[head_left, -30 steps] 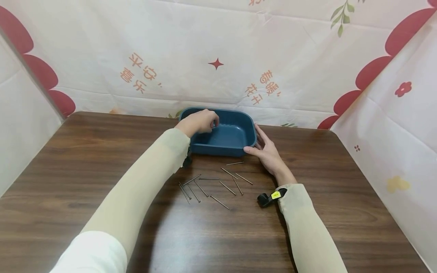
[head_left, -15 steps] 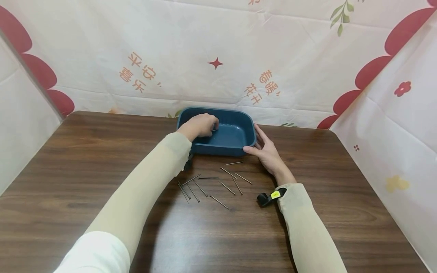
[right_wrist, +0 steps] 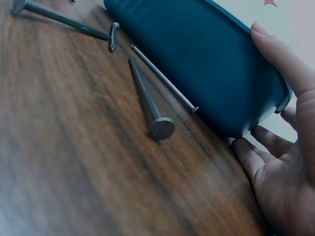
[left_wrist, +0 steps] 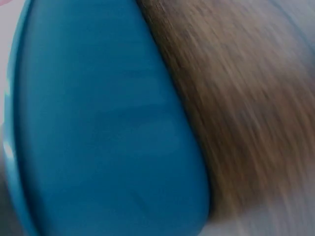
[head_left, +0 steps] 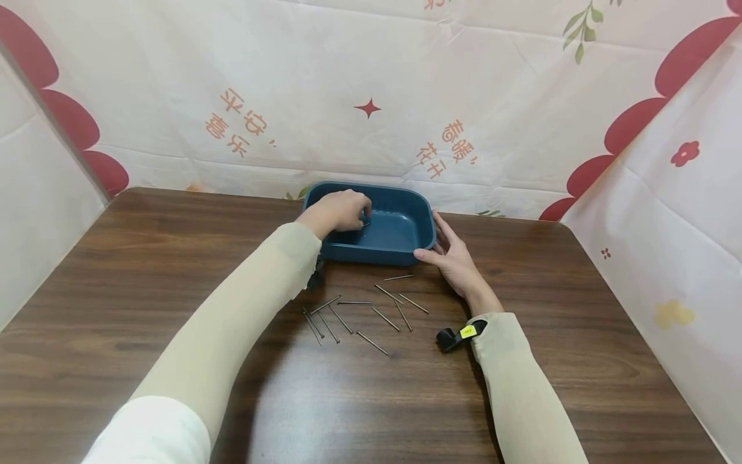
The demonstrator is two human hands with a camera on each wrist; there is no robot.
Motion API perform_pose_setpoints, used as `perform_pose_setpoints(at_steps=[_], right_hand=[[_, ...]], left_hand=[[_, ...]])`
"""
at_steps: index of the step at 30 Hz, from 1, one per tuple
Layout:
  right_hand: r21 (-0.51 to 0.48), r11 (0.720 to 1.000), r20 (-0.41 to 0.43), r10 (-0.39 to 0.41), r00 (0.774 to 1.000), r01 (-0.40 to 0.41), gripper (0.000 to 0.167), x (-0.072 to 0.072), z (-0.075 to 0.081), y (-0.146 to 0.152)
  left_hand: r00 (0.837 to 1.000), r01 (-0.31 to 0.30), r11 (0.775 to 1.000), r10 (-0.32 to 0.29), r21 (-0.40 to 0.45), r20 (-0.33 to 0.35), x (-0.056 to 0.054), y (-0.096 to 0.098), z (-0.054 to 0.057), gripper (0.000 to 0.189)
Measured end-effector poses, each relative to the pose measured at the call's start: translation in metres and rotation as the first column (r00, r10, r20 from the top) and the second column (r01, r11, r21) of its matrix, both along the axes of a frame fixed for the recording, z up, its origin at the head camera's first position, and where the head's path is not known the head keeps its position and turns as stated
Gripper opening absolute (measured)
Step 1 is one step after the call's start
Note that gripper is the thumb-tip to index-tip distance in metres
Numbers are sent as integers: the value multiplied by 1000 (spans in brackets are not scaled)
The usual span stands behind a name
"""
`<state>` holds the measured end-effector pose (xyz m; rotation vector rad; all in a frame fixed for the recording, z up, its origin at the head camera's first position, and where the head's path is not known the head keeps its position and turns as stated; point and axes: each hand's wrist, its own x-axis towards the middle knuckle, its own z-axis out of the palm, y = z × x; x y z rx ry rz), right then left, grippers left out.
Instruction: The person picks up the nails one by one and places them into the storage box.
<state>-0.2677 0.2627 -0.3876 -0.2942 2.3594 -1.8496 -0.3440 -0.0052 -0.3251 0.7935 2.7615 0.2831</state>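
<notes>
A blue plastic box point(head_left: 400, 233) stands at the back of the table, its open top facing up. My left hand point(head_left: 339, 211) reaches over its left side, fingers curled down inside, pinching a thin metal nail whose end shows at the fingertips. The box's side fills much of the left wrist view, where the hand itself is out of sight. My right hand point(head_left: 458, 261) holds the box's right end, thumb on the front rim and fingers against the end wall. Several loose nails point(head_left: 373, 343) lie on the wood in front; some appear close up beside the box in the right wrist view.
The brown wooden table point(head_left: 174, 270) runs back to a white printed cloth point(head_left: 324, 77) close behind the box. More pale cloth hangs along both sides. A black wrist strap point(head_left: 458, 336) with a yellow label sits at the right cuff.
My left hand dips a little lower in the box, then rises slightly; the nail end at its fingertips now shows lower. The right hand, box and loose nails stay in place.
</notes>
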Motion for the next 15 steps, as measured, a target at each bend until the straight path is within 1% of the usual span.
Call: perform_pose_setpoints(at_steps=[4,7,11,15], right_hand=[[3,1000,1,2,1000,-2,90,0,0,0],[-7,1000,1,12,1000,-12,90,0,0,0],[-21,999,1,26,1000,-26,90,0,-1,0],[-14,1000,5,23,1000,-23,89,0,-1,0]], left_hand=[[1000,13,1000,-13,-4,-28,5,-8,10,33],[998,24,1000,-23,10,-59,12,-15,20,33],[994,47,997,-41,57,-102,29,-23,33,31],[986,97,987,-79,125,-146,53,-30,42,28]])
